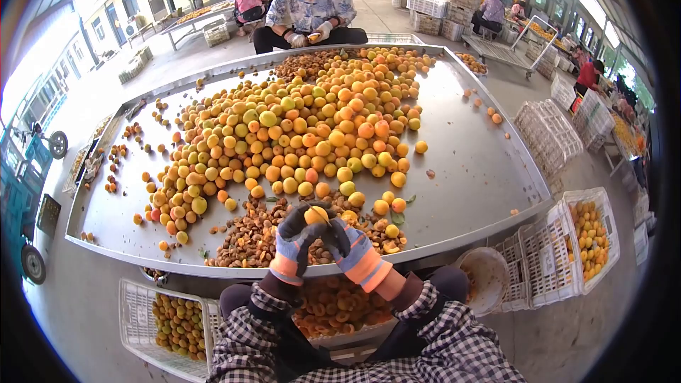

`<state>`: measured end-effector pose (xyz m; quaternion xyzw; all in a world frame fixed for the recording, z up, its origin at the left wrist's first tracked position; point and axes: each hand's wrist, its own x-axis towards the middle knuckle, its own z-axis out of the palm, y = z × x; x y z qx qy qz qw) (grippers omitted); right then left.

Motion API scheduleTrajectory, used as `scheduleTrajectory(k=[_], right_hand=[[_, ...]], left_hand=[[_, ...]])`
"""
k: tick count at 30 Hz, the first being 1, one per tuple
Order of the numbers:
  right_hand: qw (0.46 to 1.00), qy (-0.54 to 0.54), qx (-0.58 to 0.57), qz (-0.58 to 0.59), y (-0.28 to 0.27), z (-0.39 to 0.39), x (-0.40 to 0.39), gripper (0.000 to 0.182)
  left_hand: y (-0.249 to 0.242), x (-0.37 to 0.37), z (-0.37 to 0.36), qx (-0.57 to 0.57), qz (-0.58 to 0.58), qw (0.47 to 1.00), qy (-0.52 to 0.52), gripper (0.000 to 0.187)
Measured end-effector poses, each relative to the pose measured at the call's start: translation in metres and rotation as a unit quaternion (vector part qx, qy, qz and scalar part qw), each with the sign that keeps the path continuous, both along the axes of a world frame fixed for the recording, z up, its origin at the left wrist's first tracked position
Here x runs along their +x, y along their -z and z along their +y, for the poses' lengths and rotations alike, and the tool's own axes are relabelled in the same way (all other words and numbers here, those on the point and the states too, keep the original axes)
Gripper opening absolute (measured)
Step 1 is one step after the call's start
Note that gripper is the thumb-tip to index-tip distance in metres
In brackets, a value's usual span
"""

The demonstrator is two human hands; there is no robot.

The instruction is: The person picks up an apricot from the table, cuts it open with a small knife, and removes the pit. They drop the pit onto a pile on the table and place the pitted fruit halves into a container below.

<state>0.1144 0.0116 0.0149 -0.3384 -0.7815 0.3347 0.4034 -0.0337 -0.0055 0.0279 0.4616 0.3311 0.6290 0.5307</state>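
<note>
My left hand (292,240) and my right hand (353,250) meet over the near edge of a metal table (468,184). Both wear gloves with dark fingers and grey, orange-cuffed backs. An orange-yellow apricot (316,215) is pinched between their fingertips, with a dark line across it. Just beneath and around the hands lies a heap of brown apricot pits (248,237), with some split fruit mixed in. Beyond it spreads a large pile of whole apricots (284,128). Below the table edge, between my knees, pitted apricot halves (340,308) fill a container.
White crates of apricots stand at lower left (135,312) and right (603,220). A bucket (486,280) is by my right knee. Opposite me, a gloved person (312,10) handles fruit. A cart (507,50), stacked crates (546,135) and other people are farther back.
</note>
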Motion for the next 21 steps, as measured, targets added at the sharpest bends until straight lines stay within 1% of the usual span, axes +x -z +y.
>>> scheduleTrajectory(k=[1,2,3,4,5,6,8,9,10,11,13,14,16,19,20,21], right_hand=[[1.0,0.0,-0.008,0.006,-0.005,-0.002,-0.002,0.032],[1.0,0.003,-0.008,0.007,0.005,0.001,-0.005,0.032],[1.0,0.01,0.001,-0.022,0.02,0.007,-0.009,0.034],[0.999,0.016,0.009,-0.051,0.034,0.011,-0.01,0.036],[0.999,0.018,0.009,-0.05,0.028,0.01,-0.009,0.036],[0.997,0.021,-0.008,-0.069,0.022,0.008,-0.007,0.037],[0.995,0.024,-0.026,-0.088,0.009,0.006,-0.003,0.038],[0.992,0.038,-0.023,-0.118,0.003,0.005,-0.001,0.042],[0.988,0.051,-0.02,-0.147,0.0,0.005,0.001,0.045],[0.988,0.05,-0.02,-0.147,-0.001,0.006,0.001,0.045],[0.989,0.061,-0.005,-0.135,-0.002,0.007,0.001,0.054],[0.989,0.061,-0.004,-0.136,0.001,0.008,0.002,0.054],[0.992,0.062,0.011,-0.108,0.008,0.011,0.004,0.054],[0.992,0.051,0.045,-0.102,0.006,0.012,0.003,0.054],[0.993,0.051,0.044,-0.102,0.006,0.012,0.002,0.054],[0.991,0.042,0.051,-0.117,0.006,0.011,0.005,0.053]], left_hand=[[0.0,0.007,-0.004,-0.051,-0.057,0.997,0.018,0.042],[0.0,0.013,-0.005,-0.101,-0.114,0.988,0.035,0.047],[0.001,0.017,-0.004,-0.101,-0.113,0.988,0.038,0.047],[0.001,0.02,-0.003,-0.126,-0.126,0.984,0.024,0.049],[0.002,0.021,-0.002,-0.152,-0.138,0.979,0.011,0.051],[0.004,0.018,-0.001,-0.153,-0.137,0.979,0.012,0.051],[0.011,0.005,0.003,-0.145,-0.081,0.986,0.014,0.048],[0.011,0.002,0.004,-0.141,-0.053,0.989,0.014,0.047],[0.01,0.001,0.003,-0.129,-0.042,0.991,0.018,0.047],[0.01,-0.001,0.004,-0.129,-0.042,0.991,0.017,0.047],[0.013,-0.002,0.007,-0.126,-0.035,0.991,0.023,0.045],[0.012,-0.002,0.007,-0.125,-0.036,0.991,0.023,0.045],[0.005,0.002,0.005,-0.092,0.017,0.995,0.018,0.044],[-0.006,0.009,0.002,-0.081,0.027,0.996,0.0,0.039],[-0.002,0.009,0.004,-0.081,0.028,0.996,0.0,0.039],[0.004,0.012,0.007,-0.051,0.061,0.996,-0.031,0.037]])
